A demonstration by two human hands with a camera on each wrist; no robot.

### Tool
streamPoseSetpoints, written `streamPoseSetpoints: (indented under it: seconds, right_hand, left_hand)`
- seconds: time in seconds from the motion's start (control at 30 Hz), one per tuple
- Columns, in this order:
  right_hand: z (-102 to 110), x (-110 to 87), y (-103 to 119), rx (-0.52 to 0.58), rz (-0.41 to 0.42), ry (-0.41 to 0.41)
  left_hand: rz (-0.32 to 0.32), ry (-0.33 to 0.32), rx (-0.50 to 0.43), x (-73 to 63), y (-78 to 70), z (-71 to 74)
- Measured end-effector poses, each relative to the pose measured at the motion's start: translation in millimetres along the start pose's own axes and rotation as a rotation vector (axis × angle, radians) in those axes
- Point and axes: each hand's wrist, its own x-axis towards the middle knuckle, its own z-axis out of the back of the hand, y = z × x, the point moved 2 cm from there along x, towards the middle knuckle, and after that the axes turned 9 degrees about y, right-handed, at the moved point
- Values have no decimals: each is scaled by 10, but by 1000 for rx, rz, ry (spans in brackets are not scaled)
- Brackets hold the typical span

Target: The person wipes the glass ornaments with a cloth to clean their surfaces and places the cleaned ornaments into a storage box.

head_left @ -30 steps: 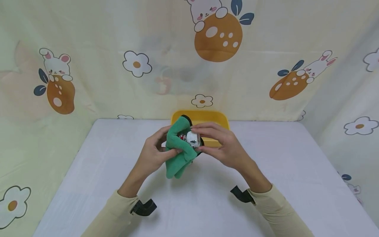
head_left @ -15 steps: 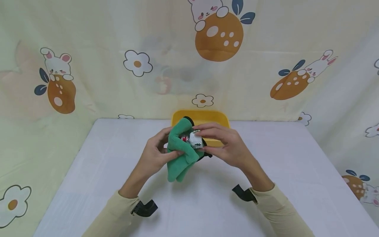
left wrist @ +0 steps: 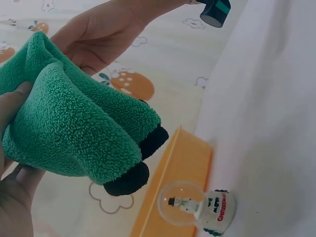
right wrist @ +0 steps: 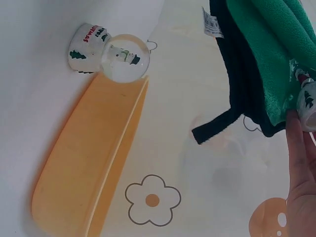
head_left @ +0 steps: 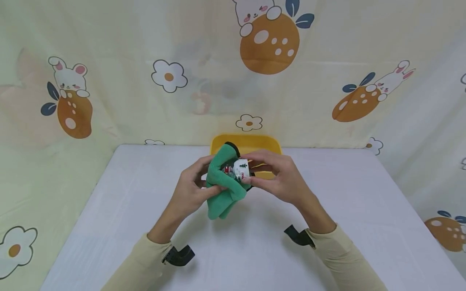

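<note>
A small snow globe (head_left: 241,169) with a white base bearing a tree print lies tilted in a green towel (head_left: 220,204) with black edging. My left hand (head_left: 189,186) grips the towel, folded around the clear dome; a red and white figure shows inside it. At the base, the fingers and thumb of my right hand (head_left: 282,176) pinch its sides. Both hands are raised over the table. Most of the dome is hidden by the towel. In the left wrist view, a second snow globe (left wrist: 217,212) with a snowman inside stands on the table.
A yellow tray (head_left: 247,139) stands at the table's back edge, behind the hands, with the snowman globe close beside it. A patterned curtain (head_left: 204,48) hangs behind the white table (head_left: 327,194).
My right fingers have turned the globe's base, so the tree print has moved up and red lettering now shows. The left hand keeps its grip on the towel, shifting slightly right.
</note>
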Motion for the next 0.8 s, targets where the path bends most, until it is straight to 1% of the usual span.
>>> streamPoseSetpoints:
  seconds: [0.23,0.37,0.47,0.6,0.7,0.8]
  right_hand:
    - [10,23,2,21,-45,-9]
    - [8,26,-9,36,-109,-11]
    - [2,25,-19,73,-162,2]
    - [-7,18,-6,106,-213,16]
    - [-9,13,6,97,-225,20]
    - [-9,7,16,91,-223,29]
  left_hand:
    - [-25,-18,21,0,-26,0]
    - [-37,-33,26,2,-39,6]
    - [-42,-44,37,-1,-38,9]
    - [-52,-53,48,-5,-38,7]
    - [-52,-58,54,-5,-30,5]
    - [-38,-62,65,-6,-19,7]
